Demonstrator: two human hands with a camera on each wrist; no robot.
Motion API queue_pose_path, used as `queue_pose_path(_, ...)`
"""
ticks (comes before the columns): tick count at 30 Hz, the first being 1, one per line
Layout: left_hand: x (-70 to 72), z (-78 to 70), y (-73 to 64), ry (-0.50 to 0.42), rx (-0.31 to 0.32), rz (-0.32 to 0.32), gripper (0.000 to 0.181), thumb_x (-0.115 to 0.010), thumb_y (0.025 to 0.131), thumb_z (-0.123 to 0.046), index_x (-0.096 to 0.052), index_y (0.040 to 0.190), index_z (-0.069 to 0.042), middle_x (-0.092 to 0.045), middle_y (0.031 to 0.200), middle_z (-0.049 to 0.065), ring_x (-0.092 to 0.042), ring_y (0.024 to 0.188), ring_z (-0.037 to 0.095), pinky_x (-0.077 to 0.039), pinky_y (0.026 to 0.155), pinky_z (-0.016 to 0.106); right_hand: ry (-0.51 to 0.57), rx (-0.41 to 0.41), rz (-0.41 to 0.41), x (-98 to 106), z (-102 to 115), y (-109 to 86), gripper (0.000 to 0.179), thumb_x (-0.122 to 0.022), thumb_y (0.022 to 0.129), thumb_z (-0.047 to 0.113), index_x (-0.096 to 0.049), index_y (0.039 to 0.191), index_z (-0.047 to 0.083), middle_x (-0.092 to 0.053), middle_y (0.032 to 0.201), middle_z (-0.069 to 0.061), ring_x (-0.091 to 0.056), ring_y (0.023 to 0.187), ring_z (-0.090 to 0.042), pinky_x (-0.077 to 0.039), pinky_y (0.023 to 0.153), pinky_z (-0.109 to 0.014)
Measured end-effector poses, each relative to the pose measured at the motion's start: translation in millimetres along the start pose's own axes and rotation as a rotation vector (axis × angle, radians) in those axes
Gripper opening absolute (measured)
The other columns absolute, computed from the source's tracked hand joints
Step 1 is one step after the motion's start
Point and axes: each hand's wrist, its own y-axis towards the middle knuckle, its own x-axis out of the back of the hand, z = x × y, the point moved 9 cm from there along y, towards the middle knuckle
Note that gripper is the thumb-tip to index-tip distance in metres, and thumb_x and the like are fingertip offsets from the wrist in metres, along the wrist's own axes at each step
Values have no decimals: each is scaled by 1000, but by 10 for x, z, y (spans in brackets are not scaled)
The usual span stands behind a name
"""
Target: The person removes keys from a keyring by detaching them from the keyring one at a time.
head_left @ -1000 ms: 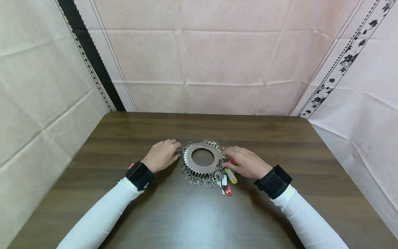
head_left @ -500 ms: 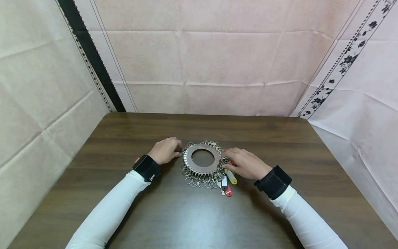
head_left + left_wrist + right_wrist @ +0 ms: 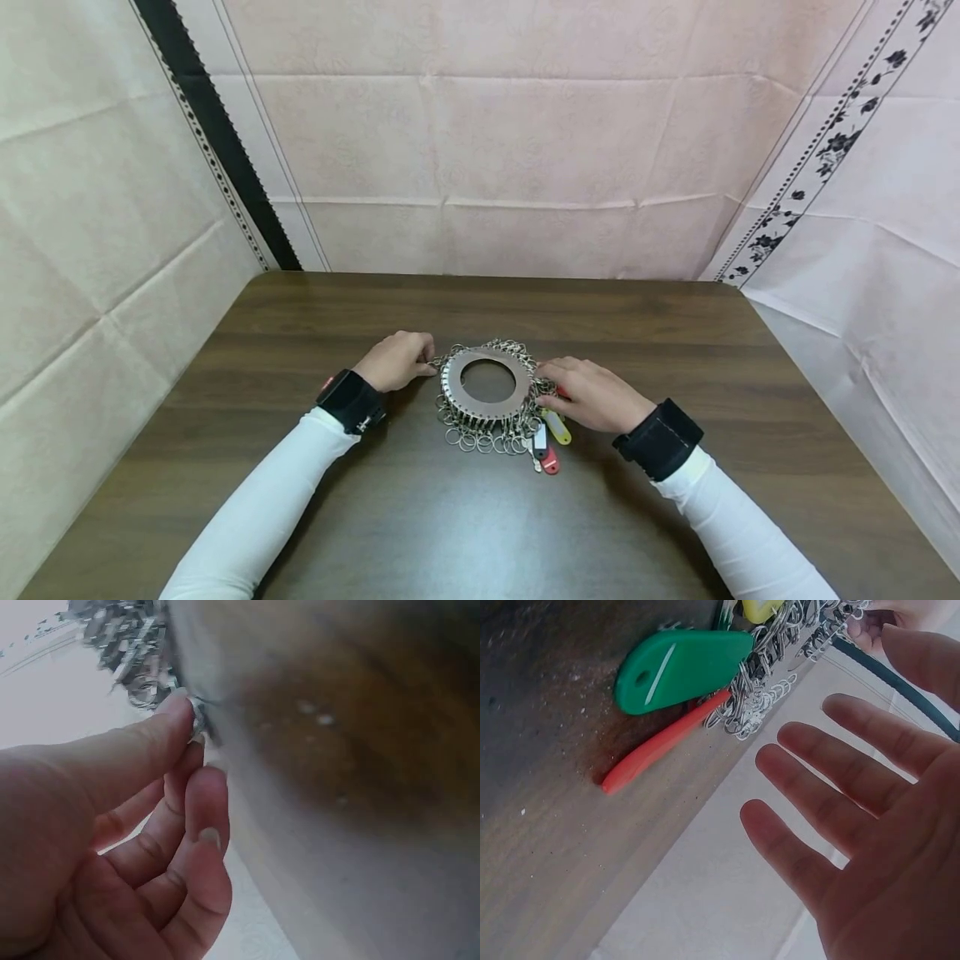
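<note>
A round grey metal ring plate [image 3: 487,409] lies on the table in the head view, fringed with many small split rings [image 3: 480,441]. My left hand [image 3: 393,360] is at its left edge; in the left wrist view, thumb and index finger pinch a small metal ring [image 3: 198,720]. On the opposite side my right hand [image 3: 596,396] has its fingertips right at the rings. Seen from the right wrist, that hand [image 3: 885,810] has straight, spread fingers. A green key tag [image 3: 682,671] and a red key tag [image 3: 667,742] hang near those fingers.
Yellow [image 3: 558,427], dark blue and red key tags stick out at the plate's lower right. The brown wooden table [image 3: 375,533] reaches back to a pale cloth wall [image 3: 480,167]. Cloth also hangs along both sides.
My left hand has moved slightly right and inward, its fingers drawing together at the plate's left edge. The right hand and the plate have stayed about in place.
</note>
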Motion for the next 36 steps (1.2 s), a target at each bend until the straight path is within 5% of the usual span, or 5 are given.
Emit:
queue_pose_path(10,249,-91,-50,37,-19,-110,9,-68,88,-24,-67,82,-17,-65,79,-5,-57,70,11,-49,64,33,-5,10,-6,29,6,7,46,-61,93,37,-60,126,6,-62,125,-13,-58,112,-24,-48,94,-43)
queue_pose_path(25,516,-495,8,81,-141,-321,9,-62,93,-22,-67,89,-15,-62,84,-3,-56,73,10,-48,62,30,-19,-2,2,4,6,10,50,-61,92,39,-58,130,6,-59,131,-15,-55,118,-28,-45,97,-46)
queue_pose_path(36,932,-721,-27,29,-208,-478,12,-60,94,-26,-63,91,-15,-61,84,-3,-54,71,11,-45,61,30,-16,-22,-16,28,3,16,58,-58,93,43,-50,139,9,-44,147,-14,-43,132,-29,-36,104,-53)
